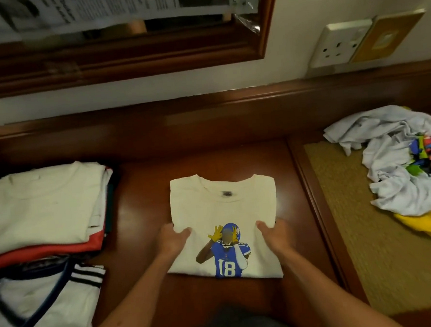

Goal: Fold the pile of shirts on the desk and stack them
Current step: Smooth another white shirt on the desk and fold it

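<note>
A folded cream shirt (225, 206) with a blue number 18 player print lies in the middle of the wooden desk (140, 194). My left hand (172, 239) grips its left edge, thumb on top and fingers under the fabric. My right hand (274, 233) grips the right edge the same way. To the left stands a stack of folded shirts (46, 208), cream on top with red and dark layers below. A crumpled pile of unfolded shirts (403, 160), light blue over yellow, sits at the right.
A white shirt with dark striped trim (40, 303) lies at the near left. A woven mat (384, 253) covers the right section under the pile. A mirror frame (125, 59) and a wall socket (338, 45) are behind the desk.
</note>
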Demonstrator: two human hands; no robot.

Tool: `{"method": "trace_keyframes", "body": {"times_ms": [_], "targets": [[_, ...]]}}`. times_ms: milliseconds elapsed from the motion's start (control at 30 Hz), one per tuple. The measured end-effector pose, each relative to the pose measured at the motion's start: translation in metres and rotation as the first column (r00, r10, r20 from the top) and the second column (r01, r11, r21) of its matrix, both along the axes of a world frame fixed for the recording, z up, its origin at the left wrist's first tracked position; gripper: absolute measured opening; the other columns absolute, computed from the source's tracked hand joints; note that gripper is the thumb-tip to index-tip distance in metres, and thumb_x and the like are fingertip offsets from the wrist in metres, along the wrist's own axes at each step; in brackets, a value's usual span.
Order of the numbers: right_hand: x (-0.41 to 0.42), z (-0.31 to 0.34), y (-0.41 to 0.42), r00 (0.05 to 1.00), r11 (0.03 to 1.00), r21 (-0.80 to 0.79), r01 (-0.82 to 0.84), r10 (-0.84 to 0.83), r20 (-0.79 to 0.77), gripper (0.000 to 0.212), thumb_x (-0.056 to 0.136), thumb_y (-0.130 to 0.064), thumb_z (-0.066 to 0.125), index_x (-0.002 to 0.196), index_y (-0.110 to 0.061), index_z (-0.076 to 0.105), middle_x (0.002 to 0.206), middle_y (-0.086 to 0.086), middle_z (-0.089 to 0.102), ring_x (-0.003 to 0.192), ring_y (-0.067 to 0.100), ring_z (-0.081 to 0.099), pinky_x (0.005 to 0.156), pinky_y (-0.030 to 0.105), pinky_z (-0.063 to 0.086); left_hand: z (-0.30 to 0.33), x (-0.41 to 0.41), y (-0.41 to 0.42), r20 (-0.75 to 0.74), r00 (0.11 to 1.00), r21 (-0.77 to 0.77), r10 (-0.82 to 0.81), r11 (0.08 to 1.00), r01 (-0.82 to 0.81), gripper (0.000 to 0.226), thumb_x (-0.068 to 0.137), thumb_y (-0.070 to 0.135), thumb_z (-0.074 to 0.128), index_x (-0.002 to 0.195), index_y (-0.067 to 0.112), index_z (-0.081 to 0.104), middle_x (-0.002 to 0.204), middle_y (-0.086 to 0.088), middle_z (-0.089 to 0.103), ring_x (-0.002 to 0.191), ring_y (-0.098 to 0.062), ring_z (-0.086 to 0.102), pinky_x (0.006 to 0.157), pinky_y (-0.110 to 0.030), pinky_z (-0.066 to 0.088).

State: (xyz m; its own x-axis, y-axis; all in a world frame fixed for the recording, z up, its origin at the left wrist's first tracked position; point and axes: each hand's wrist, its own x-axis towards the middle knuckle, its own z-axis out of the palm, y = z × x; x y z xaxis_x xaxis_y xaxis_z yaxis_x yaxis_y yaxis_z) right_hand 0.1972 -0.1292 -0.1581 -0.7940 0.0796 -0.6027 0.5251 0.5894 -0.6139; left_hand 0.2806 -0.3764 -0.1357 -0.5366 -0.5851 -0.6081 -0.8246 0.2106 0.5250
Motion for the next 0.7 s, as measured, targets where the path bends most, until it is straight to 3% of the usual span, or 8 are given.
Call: {"method": "trace_keyframes", "body": {"times_ms": [100, 200, 267, 333, 400, 500, 600, 700], "targets": [[0.004, 0.006, 0.009, 1.000, 0.992, -0.121, -0.025, 0.024, -0.004, 0.016, 0.092, -0.032, 0.062, 0.103, -0.022, 0.057, 0.109, 0.004, 0.068, 0.093, 0.020, 0.066, 0.083, 0.045, 0.057, 0.014, 0.008, -0.008, -0.092, 0.996, 0.184, 0.003, 0.983, 0.014, 0.027, 0.091, 0.023, 0.065, 0.113, 0.006, 0.063, 0.107, -0.007, 0.068, 0.093, -0.021, 0.063, 0.069, -0.029, 0.049], [0.023, 0.016, 0.018, 0.999, 0.977, -0.209, -0.038, 0.040, 0.004, 0.032, 0.093, -0.023, 0.063, 0.117, -0.016, 0.043, 0.119, 0.009, 0.061, 0.097, 0.021, 0.063, 0.084, 0.044, 0.057, 0.017, 0.038, -0.010, -0.142, 0.990, 0.297, -0.011, 0.954, 0.053, 0.028, 0.091, 0.020, 0.066, 0.116, 0.013, 0.057, 0.114, -0.007, 0.066, 0.101, -0.021, 0.064, 0.086, -0.040, 0.055], [0.042, 0.021, 0.025, 0.998, 0.955, -0.291, -0.058, 0.057, -0.011, 0.060, 0.089, -0.016, 0.068, 0.135, -0.020, 0.030, 0.127, 0.005, 0.056, 0.101, 0.021, 0.063, 0.084, 0.046, 0.057, 0.010, 0.067, -0.012, -0.155, 0.988, 0.303, -0.003, 0.951, 0.050, 0.050, 0.087, 0.020, 0.071, 0.127, 0.022, 0.041, 0.119, -0.002, 0.060, 0.108, -0.021, 0.060, 0.092, -0.046, 0.053], [0.064, 0.029, 0.030, 0.996, 0.909, -0.409, -0.079, 0.088, 0.004, 0.093, 0.084, -0.010, 0.074, 0.150, -0.031, 0.013, 0.123, -0.008, 0.050, 0.101, 0.015, 0.060, 0.078, 0.036, 0.058, 0.006, 0.097, -0.014, -0.209, 0.977, 0.401, 0.037, 0.915, 0.052, 0.081, 0.082, 0.016, 0.077, 0.140, 0.036, 0.025, 0.124, 0.005, 0.052, 0.113, -0.019, 0.055, 0.092, -0.047, 0.053], [0.086, 0.035, 0.030, 0.988, 0.877, -0.469, -0.105, 0.146, 0.053, 0.104, 0.077, -0.006, 0.079, 0.152, -0.034, 0.012, 0.121, -0.012, 0.047, 0.100, 0.014, 0.061, 0.071, 0.031, 0.059, 0.004, 0.125, -0.019, -0.242, 0.969, 0.490, 0.046, 0.868, 0.080, 0.097, 0.078, 0.014, 0.080, 0.144, 0.047, 0.017, 0.130, 0.010, 0.048, 0.117, -0.018, 0.052, 0.091, -0.044, 0.053], [0.119, 0.043, 0.017, 0.956, 0.882, -0.439, -0.171, 0.256, 0.142, 0.094, 0.072, -0.007, 0.082, 0.148, -0.027, 0.030, 0.121, 0.003, 0.055, 0.100, 0.024, 0.065, 0.070, 0.037, 0.061, 0.008, 0.162, -0.031, -0.256, 0.966, 0.517, -0.037, 0.839, 0.169, 0.090, 0.080, 0.022, 0.078, 0.146, 0.049, 0.023, 0.140, 0.007, 0.043, 0.125, -0.018, 0.048, 0.094, -0.038, 0.051], [0.153, 0.051, -0.009, 0.948, 0.884, -0.418, -0.209, 0.288, 0.133, 0.085, 0.076, -0.003, 0.078, 0.145, -0.022, 0.033, 0.112, 0.001, 0.055, 0.097, 0.023, 0.065, 0.062, 0.029, 0.059, 0.017, 0.196, -0.051, -0.272, 0.956, 0.443, -0.108, 0.868, 0.224, 0.063, 0.084, 0.020, 0.074, 0.134, 0.047, 0.048, 0.147, 0.005, 0.042, 0.127, -0.012, 0.044, 0.094, -0.022, 0.045], [0.191, 0.065, -0.046, 0.954, 0.876, -0.427, -0.224, 0.286, 0.087, 0.084, 0.078, 0.004, 0.074, 0.146, -0.021, 0.032, 0.108, -0.002, 0.052, 0.095, 0.020, 0.063, 0.057, 0.024, 0.056, 0.033, 0.234, -0.079, -0.290, 0.951, 0.372, -0.109, 0.903, 0.217, 0.061, 0.086, 0.009, 0.069, 0.139, 0.031, 0.048, 0.144, 0.001, 0.047, 0.123, -0.010, 0.047, 0.088, -0.013, 0.043]]}}
